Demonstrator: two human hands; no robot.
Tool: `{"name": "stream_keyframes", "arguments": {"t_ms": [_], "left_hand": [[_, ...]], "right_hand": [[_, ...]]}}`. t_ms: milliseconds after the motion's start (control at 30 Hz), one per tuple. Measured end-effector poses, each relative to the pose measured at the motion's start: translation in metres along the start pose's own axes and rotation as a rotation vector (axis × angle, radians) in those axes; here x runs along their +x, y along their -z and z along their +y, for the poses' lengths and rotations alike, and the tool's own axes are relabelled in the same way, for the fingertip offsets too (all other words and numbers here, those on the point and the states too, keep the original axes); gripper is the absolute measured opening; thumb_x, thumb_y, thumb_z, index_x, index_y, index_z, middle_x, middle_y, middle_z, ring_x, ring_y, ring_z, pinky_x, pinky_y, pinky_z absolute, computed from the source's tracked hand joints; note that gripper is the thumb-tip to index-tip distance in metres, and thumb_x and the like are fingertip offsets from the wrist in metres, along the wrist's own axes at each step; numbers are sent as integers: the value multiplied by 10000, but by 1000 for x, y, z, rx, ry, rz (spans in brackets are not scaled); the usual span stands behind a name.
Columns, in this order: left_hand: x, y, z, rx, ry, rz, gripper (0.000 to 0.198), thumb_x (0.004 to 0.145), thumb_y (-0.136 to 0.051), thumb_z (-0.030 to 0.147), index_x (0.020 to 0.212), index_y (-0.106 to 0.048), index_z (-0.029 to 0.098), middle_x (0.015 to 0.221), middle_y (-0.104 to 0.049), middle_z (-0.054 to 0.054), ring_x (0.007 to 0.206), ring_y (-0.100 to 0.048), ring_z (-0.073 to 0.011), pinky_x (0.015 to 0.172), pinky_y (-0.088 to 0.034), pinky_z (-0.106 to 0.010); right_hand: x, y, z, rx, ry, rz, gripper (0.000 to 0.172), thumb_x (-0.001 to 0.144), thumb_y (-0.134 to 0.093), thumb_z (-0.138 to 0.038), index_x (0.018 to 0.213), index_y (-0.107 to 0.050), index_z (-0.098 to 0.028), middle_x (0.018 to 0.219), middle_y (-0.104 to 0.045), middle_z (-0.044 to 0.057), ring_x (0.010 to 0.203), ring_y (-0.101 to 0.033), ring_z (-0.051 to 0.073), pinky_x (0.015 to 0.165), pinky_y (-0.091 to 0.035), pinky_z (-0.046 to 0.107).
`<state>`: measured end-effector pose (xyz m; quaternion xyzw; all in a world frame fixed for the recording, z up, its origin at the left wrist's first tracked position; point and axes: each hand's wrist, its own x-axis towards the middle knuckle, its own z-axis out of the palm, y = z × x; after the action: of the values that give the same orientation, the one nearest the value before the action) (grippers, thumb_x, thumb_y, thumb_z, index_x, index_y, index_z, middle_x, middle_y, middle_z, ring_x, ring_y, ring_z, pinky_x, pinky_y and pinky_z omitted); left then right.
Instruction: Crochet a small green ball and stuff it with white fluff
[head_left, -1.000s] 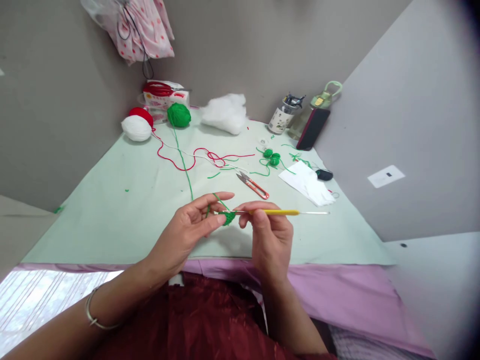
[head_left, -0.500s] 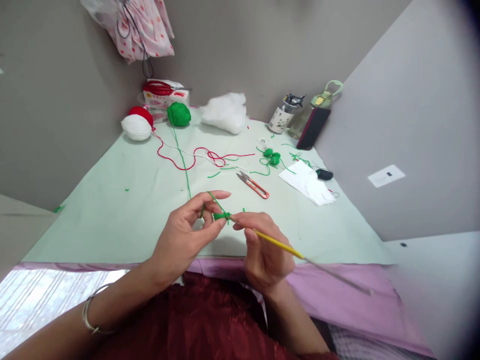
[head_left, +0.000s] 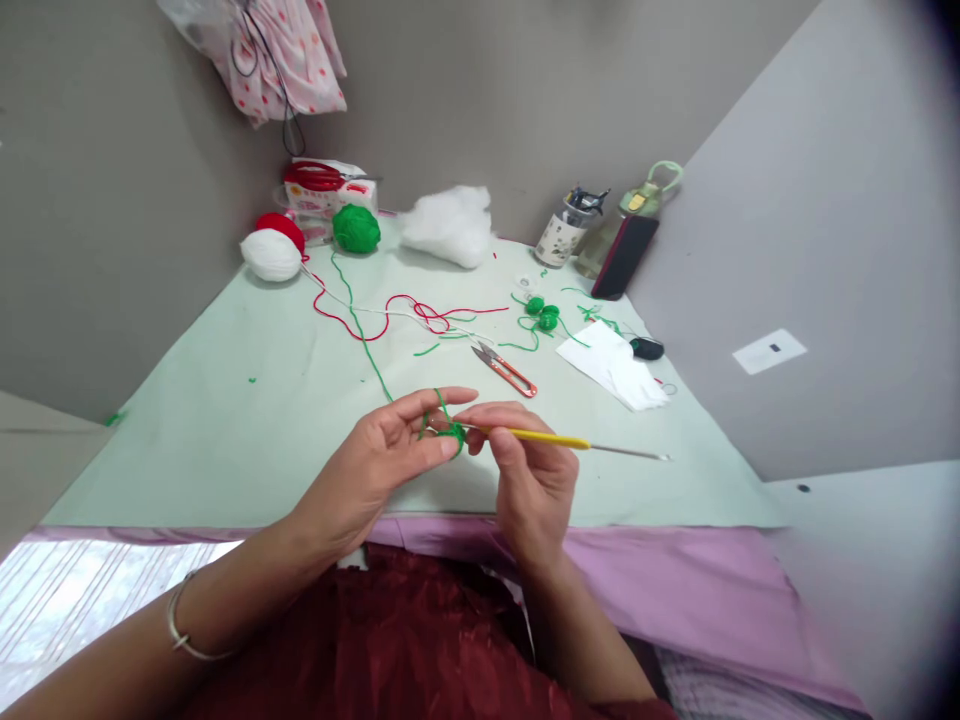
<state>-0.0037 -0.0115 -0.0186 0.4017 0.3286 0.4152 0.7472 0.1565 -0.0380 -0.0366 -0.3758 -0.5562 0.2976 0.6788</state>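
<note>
My left hand [head_left: 379, 465] pinches a small green crochet piece [head_left: 450, 432], with the green strand looped over its forefinger. That strand [head_left: 360, 330] runs back across the pale green table cover [head_left: 247, 420] to a green yarn ball [head_left: 356, 228]. My right hand [head_left: 529, 475] grips a yellow-handled crochet hook [head_left: 555, 440]. The hook's tip is in the green piece and its metal tail points right.
Red thread snips [head_left: 504, 368] lie just beyond my hands. A white yarn ball [head_left: 271, 255], a red one [head_left: 283, 225], white stuffing [head_left: 448, 225], small green crocheted bits [head_left: 544, 315], white paper [head_left: 615, 365], a cup [head_left: 561, 238], a phone [head_left: 625, 258] and a bottle [head_left: 652, 195] sit farther back.
The crochet hook swung down to point right and low, then came back up near level. My left hand kept its pinch on the green piece.
</note>
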Motion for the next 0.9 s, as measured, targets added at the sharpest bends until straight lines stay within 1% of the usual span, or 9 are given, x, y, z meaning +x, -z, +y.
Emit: {"name": "stream_keyframes", "arguments": {"t_ms": [133, 200, 267, 333, 433, 500, 733, 800, 900], "left_hand": [[0, -2, -5, 29, -88, 72, 431, 824, -890, 288, 1242, -797, 333, 893, -685, 30, 861, -589, -109, 841, -466, -209], [2, -2, -4, -65, 3, 38, 422, 824, -886, 308, 1238, -801, 301, 860, -684, 24, 782, -576, -101, 840, -485, -226], [5, -1, 0, -158, 136, -8, 381, 822, -876, 302, 1195, -822, 248, 756, -629, 41, 602, -459, -62, 838, -511, -248], [7, 0, 4, -207, 185, -15, 320, 812, -867, 269, 1126, -844, 211, 702, -573, 57, 535, -359, -45, 866, -527, -266], [7, 0, 5, -159, 89, 28, 320, 803, -861, 237, 1122, -843, 239, 798, -629, 29, 665, -500, -81, 874, -510, -254], [6, -1, 4, -66, 27, 30, 341, 809, -861, 246, 1148, -833, 270, 887, -679, 5, 813, -577, -124, 845, -486, -245], [1, 2, 1, 162, -60, 47, 257, 896, -788, 303, 1149, -828, 325, 959, -635, -1, 944, -560, -154, 811, -435, -239], [1, 4, 2, 177, -81, 37, 254, 898, -785, 293, 1146, -826, 331, 947, -627, 4, 940, -565, -153, 853, -438, -248], [0, 5, 1, 242, -122, 50, 263, 904, -780, 290, 1161, -818, 330, 926, -616, 8, 901, -558, -151, 847, -438, -259]], "right_hand": [[-9, -3, 4, -286, 194, -10, 271, 992, -644, -119, 1133, -791, -297, 993, -776, 35, 841, -717, 160, 724, -604, 309], [-12, -2, 6, -457, 373, -22, 347, 952, -686, -90, 1209, -777, -305, 1073, -774, 64, 937, -733, 193, 773, -619, 336], [-12, 1, 7, -498, 442, -19, 377, 950, -678, -76, 1240, -765, -301, 1091, -776, 75, 945, -735, 204, 777, -621, 351], [-8, 4, 4, -364, 330, 25, 314, 990, -624, -94, 1183, -775, -290, 1005, -777, 57, 862, -719, 186, 732, -608, 343], [0, 5, 0, -85, 85, 66, 222, 1033, -592, -179, 1041, -792, -275, 874, -746, 17, 697, -649, 141, 647, -569, 307], [2, 4, 0, -16, 5, 32, 169, 1021, -635, -233, 1000, -799, -266, 885, -754, 14, 679, -636, 130, 640, -560, 294], [3, 6, 6, 103, -154, 45, 184, 1030, -626, -308, 955, -770, -222, 896, -772, 30, 682, -654, 120, 666, -576, 280], [4, 6, 3, 115, -147, 30, 209, 1046, -596, -313, 946, -751, -216, 886, -770, 29, 678, -663, 120, 659, -585, 279], [2, 7, -3, -53, -64, 20, 210, 1061, -554, -271, 969, -736, -221, 892, -770, 28, 676, -681, 129, 662, -601, 296]]}}
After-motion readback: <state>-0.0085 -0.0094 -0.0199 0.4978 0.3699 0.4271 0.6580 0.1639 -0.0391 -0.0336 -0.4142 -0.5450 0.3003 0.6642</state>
